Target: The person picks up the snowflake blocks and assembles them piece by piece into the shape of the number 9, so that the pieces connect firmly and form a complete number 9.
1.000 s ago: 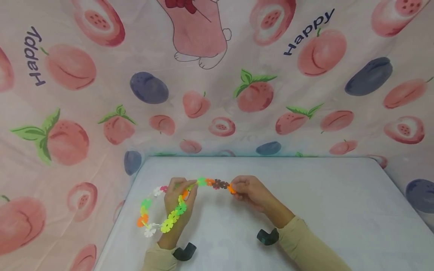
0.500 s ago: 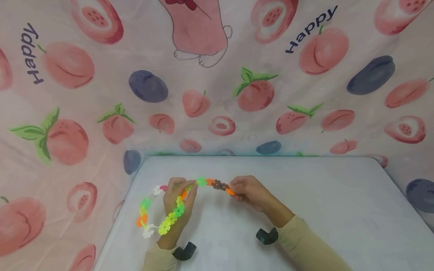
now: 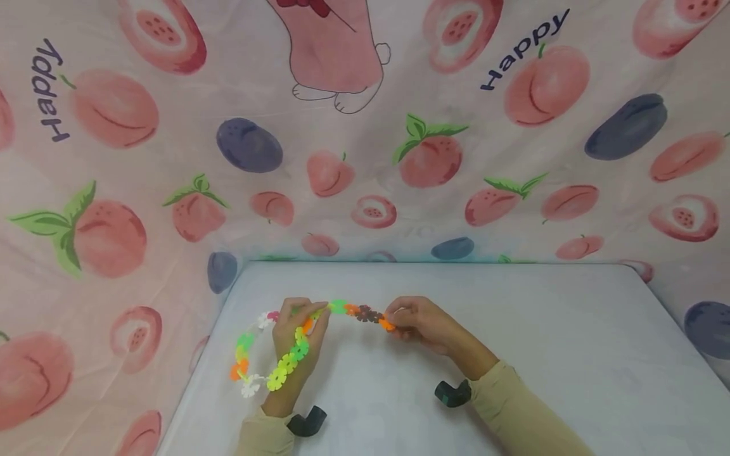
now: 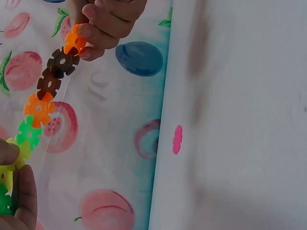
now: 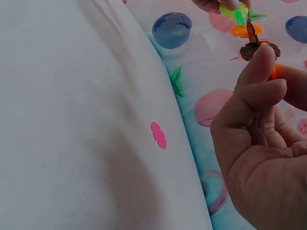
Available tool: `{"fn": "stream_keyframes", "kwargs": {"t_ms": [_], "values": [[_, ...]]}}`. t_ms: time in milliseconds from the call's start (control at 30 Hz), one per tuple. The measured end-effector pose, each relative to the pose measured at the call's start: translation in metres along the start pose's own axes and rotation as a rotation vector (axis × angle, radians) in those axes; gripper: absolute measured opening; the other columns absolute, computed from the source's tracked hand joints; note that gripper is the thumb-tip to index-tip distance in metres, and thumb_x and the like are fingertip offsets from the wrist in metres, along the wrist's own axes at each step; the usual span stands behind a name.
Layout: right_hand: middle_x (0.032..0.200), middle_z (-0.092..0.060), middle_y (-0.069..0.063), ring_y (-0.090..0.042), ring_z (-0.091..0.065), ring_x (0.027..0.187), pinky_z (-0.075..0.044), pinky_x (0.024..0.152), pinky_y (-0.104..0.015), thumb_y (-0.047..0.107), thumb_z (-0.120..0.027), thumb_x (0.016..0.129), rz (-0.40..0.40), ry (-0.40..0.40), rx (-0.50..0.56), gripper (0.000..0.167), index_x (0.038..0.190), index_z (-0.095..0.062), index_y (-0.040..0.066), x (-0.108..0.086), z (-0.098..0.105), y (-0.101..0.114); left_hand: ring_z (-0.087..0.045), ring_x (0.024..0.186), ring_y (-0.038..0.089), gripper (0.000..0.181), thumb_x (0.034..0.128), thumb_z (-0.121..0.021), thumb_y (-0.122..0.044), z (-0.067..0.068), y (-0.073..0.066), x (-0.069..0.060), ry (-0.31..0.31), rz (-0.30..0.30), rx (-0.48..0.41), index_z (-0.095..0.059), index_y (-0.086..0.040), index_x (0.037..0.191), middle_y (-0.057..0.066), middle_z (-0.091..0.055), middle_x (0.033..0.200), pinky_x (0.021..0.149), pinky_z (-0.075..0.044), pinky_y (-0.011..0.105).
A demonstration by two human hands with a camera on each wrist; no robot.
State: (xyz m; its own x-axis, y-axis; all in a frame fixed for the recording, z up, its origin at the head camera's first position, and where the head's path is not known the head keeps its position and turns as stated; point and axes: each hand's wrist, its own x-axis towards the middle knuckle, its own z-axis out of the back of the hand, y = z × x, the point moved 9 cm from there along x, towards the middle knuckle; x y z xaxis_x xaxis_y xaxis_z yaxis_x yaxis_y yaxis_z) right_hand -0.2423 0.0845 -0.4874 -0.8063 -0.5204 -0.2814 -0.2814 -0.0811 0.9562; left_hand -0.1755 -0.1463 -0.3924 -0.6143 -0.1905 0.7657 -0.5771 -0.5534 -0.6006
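Note:
A chain of flower-shaped plastic discs (image 3: 338, 307), joined edge to edge in many colours, is held above the table. My left hand (image 3: 287, 335) pinches it at a yellow disc (image 4: 24, 152) between thumb and fingers. The rest hangs in a loop around the left wrist, with white discs (image 3: 249, 385) lowest. My right hand (image 3: 421, 322) pinches the orange end disc (image 4: 74, 40). Between the hands run green, orange and two dark brown discs (image 4: 49, 83). In the right wrist view, the right thumb and fingers partly cover the orange end disc.
A pink piece (image 5: 159, 135) lies on the white table (image 3: 542, 354) near its edge in both wrist views. Behind the table hangs a fruit-print cloth (image 3: 353, 158). Black bent fittings (image 3: 308, 421) sit at both wrists.
The stretch between the hands dips slightly at its right end. The loop's near side has shifted a little left. Both hands keep their hold on the chain.

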Motion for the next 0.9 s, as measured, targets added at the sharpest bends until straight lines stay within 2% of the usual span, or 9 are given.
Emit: {"fn": "stream_keyframes", "kwargs": {"t_ms": [133, 267, 400, 533, 667, 733, 800, 900], "values": [[0.083, -0.066, -0.007, -0.018, -0.058, 0.071, -0.049, 0.064, -0.025, 0.020, -0.066, 0.098, -0.014, 0.000, 0.008, 0.022, 0.111, -0.065, 0.002, 0.002, 0.002, -0.003, -0.059, 0.078, 0.022, 0.017, 0.0802, -0.082, 0.002, 0.003, 0.003, 0.002, 0.000, 0.012, 0.041, -0.080, -0.003, 0.096, 0.012, -0.062, 0.090, 0.076, -0.045, 0.008], [0.090, -0.069, -0.013, -0.020, -0.059, 0.075, -0.051, 0.067, -0.026, 0.021, -0.067, 0.098, -0.036, -0.045, 0.018, 0.029, 0.114, -0.064, -0.003, 0.006, 0.009, -0.008, -0.060, 0.078, 0.022, 0.014, 0.0827, -0.081, -0.002, 0.008, 0.010, 0.006, -0.010, 0.061, 0.078, -0.080, -0.003, 0.097, 0.013, -0.062, 0.092, 0.077, -0.045, 0.006], [0.095, -0.069, -0.011, -0.026, -0.060, 0.084, -0.051, 0.073, -0.029, 0.026, -0.068, 0.098, -0.041, -0.107, -0.053, 0.038, 0.118, -0.063, -0.006, 0.012, 0.016, -0.014, -0.061, 0.079, 0.022, 0.015, 0.0818, -0.082, -0.001, 0.014, 0.012, 0.008, -0.038, 0.068, 0.099, -0.080, -0.003, 0.096, 0.014, -0.063, 0.092, 0.078, -0.045, 0.006], [0.095, -0.069, -0.008, -0.028, -0.061, 0.091, -0.052, 0.077, -0.034, 0.032, -0.069, 0.097, 0.015, -0.201, -0.250, 0.034, 0.111, -0.071, 0.001, 0.022, 0.022, -0.012, -0.060, 0.081, 0.023, 0.015, 0.0815, -0.082, 0.000, 0.017, 0.014, 0.009, -0.058, 0.075, 0.072, -0.080, -0.004, 0.096, 0.014, -0.063, 0.091, 0.078, -0.044, 0.006], [0.097, -0.073, 0.000, -0.021, -0.063, 0.093, -0.055, 0.083, -0.038, 0.036, -0.072, 0.095, 0.094, -0.312, -0.504, 0.021, 0.101, -0.077, 0.016, 0.035, 0.022, -0.007, -0.060, 0.081, 0.023, 0.014, 0.0823, -0.082, -0.002, 0.017, 0.015, 0.008, -0.066, 0.091, 0.057, -0.081, -0.005, 0.096, 0.014, -0.063, 0.091, 0.078, -0.044, 0.006], [0.100, -0.073, 0.006, -0.018, -0.063, 0.097, -0.055, 0.088, -0.041, 0.035, -0.073, 0.094, 0.106, -0.358, -0.604, 0.013, 0.097, -0.077, 0.023, 0.042, 0.020, -0.007, -0.060, 0.081, 0.023, 0.014, 0.0824, -0.082, -0.002, 0.018, 0.015, 0.008, -0.068, 0.094, 0.053, -0.081, -0.006, 0.096, 0.013, -0.063, 0.090, 0.078, -0.044, 0.006], [0.102, -0.072, 0.008, -0.018, -0.062, 0.103, -0.053, 0.095, -0.044, 0.032, -0.072, 0.095, 0.121, -0.378, -0.704, 0.009, 0.096, -0.078, 0.026, 0.049, 0.015, -0.009, -0.060, 0.082, 0.022, 0.014, 0.0823, -0.082, -0.002, 0.018, 0.014, 0.007, -0.067, 0.096, 0.051, -0.081, -0.006, 0.096, 0.013, -0.064, 0.090, 0.077, -0.044, 0.006], [0.111, -0.070, 0.007, -0.020, -0.058, 0.111, -0.049, 0.099, -0.049, 0.027, -0.071, 0.096, 0.094, -0.378, -0.842, 0.011, 0.103, -0.078, 0.029, 0.059, 0.009, -0.014, -0.060, 0.083, 0.021, 0.014, 0.0818, -0.083, -0.003, 0.017, 0.014, 0.006, -0.062, 0.100, 0.042, -0.081, -0.007, 0.095, 0.013, -0.063, 0.091, 0.078, -0.044, 0.007]]}}
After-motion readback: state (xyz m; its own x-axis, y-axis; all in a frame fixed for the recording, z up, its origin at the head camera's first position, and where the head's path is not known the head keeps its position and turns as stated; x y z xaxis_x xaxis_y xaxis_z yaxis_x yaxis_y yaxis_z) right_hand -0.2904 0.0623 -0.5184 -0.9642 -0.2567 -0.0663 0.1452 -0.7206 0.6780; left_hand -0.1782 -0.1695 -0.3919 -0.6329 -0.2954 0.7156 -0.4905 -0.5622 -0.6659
